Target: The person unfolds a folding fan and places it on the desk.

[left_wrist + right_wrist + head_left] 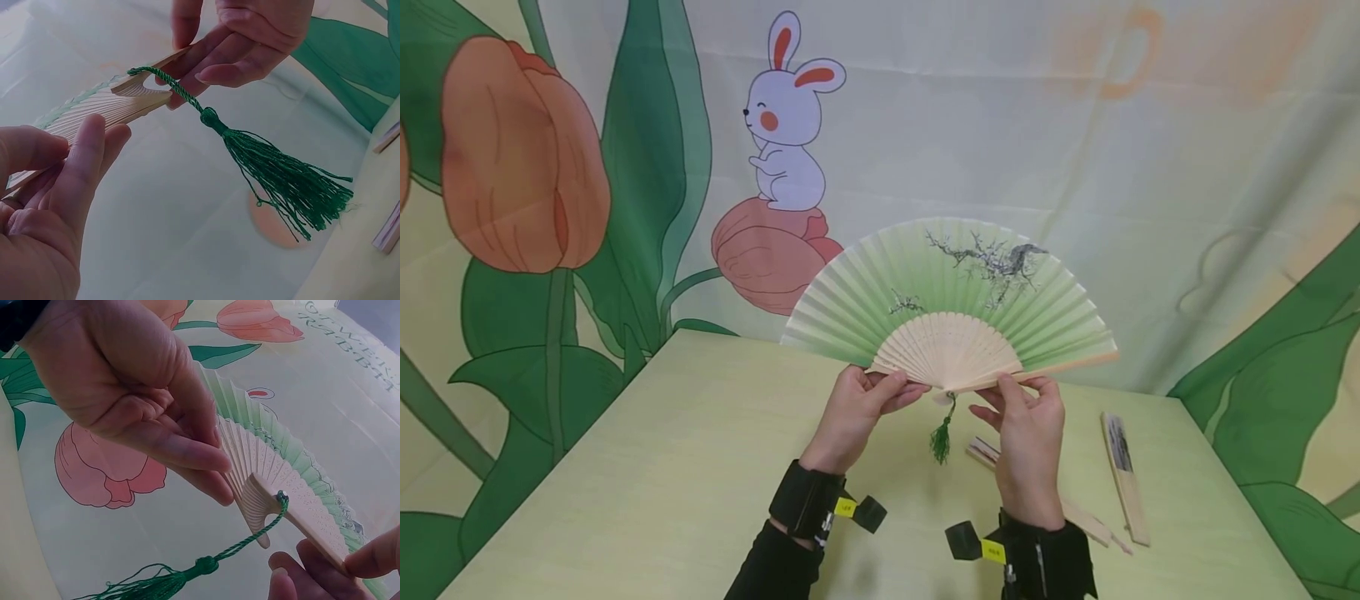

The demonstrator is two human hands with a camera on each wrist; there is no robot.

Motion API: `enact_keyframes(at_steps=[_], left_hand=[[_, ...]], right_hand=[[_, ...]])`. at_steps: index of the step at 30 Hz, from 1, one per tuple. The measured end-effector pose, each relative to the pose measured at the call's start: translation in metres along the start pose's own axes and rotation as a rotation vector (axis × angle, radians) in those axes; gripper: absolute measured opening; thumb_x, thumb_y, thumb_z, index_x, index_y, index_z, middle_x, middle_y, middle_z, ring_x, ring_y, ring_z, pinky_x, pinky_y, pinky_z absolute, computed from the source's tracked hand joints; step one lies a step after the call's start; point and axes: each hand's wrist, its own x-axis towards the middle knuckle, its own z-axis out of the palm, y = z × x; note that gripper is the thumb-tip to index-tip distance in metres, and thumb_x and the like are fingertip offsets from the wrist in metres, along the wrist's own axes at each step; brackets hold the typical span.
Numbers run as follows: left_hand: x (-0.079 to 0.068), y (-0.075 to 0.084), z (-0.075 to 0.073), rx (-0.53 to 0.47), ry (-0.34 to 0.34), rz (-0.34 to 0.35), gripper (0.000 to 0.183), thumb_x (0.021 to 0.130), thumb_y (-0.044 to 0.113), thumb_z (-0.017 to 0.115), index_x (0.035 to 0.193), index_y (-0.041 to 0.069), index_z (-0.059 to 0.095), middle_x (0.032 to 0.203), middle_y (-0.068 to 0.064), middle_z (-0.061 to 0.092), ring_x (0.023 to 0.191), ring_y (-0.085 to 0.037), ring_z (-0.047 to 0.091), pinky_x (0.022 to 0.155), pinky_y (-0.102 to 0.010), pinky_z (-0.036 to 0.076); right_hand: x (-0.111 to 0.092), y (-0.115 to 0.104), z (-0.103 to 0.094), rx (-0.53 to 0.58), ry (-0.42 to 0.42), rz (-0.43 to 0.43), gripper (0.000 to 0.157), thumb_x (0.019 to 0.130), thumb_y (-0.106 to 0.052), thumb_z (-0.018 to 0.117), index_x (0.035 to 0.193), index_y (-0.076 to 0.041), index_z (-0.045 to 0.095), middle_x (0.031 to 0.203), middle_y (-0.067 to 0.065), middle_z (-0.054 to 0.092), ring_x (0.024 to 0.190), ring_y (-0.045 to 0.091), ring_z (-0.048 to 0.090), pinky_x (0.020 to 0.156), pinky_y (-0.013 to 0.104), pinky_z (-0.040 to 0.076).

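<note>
Spread wide above the table, a green and white folding fan (917, 275) shows dark printed branches on its leaf and pale wooden ribs. My left hand (857, 412) pinches its left edge rib between thumb and fingers. At the other side, my right hand (1030, 442) pinches the right guard stick, the thumb on the near face. A dark green tassel (281, 175) hangs by a braided cord from the pivot end, between both hands. The right wrist view shows the fan's ribs (269, 462) from the side, fanned out from the curved pivot end.
A folded fan (1126, 479) lies on the table (647, 483) at the right. Another folded fan (1086, 521) lies partly hidden behind my right wrist. Behind the table hangs a cloth backdrop (925, 125) printed with tulips and a rabbit.
</note>
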Motion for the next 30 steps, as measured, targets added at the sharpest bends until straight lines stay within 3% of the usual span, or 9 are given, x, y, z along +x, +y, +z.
enact_keyframes(at_steps=[7,12,22,30], left_hand=[[-0.0007,0.0015,-0.0032,0.003,-0.003,0.023,0.038,0.1,0.009,0.057,0.135,0.0,0.049,0.125,-0.02,0.062,0.109,-0.031,0.065,0.092,-0.037,0.05],[-0.0008,0.0013,-0.0038,-0.016,-0.004,0.03,0.036,0.1,0.008,0.056,0.134,-0.004,0.05,0.124,-0.023,0.062,0.109,-0.031,0.065,0.093,-0.038,0.049],[0.0007,-0.0005,-0.0036,-0.057,0.004,0.057,0.036,0.099,0.006,0.057,0.133,-0.003,0.05,0.125,-0.023,0.061,0.11,-0.035,0.063,0.093,-0.039,0.049],[0.0004,0.0013,-0.0059,-0.041,0.009,0.071,0.038,0.099,0.006,0.056,0.135,-0.001,0.048,0.127,-0.022,0.061,0.11,-0.033,0.064,0.093,-0.038,0.049]], right_hand=[[-0.0011,-0.0007,0.002,0.035,-0.036,0.015,0.025,0.102,-0.017,0.054,0.12,-0.007,0.041,0.102,0.008,0.073,0.093,0.024,0.071,0.073,0.035,0.058],[-0.0023,-0.0016,0.0017,0.03,-0.053,0.01,0.026,0.102,-0.018,0.054,0.122,-0.005,0.042,0.104,0.009,0.073,0.094,0.024,0.071,0.074,0.035,0.058],[-0.0006,-0.0001,-0.0013,0.0,-0.014,0.011,0.024,0.098,-0.021,0.062,0.109,-0.003,0.05,0.097,0.01,0.073,0.085,0.024,0.072,0.064,0.029,0.057],[-0.0012,-0.0001,-0.0002,0.067,-0.045,0.008,0.026,0.098,-0.019,0.061,0.115,-0.002,0.051,0.099,0.013,0.073,0.081,0.025,0.073,0.058,0.025,0.055]])
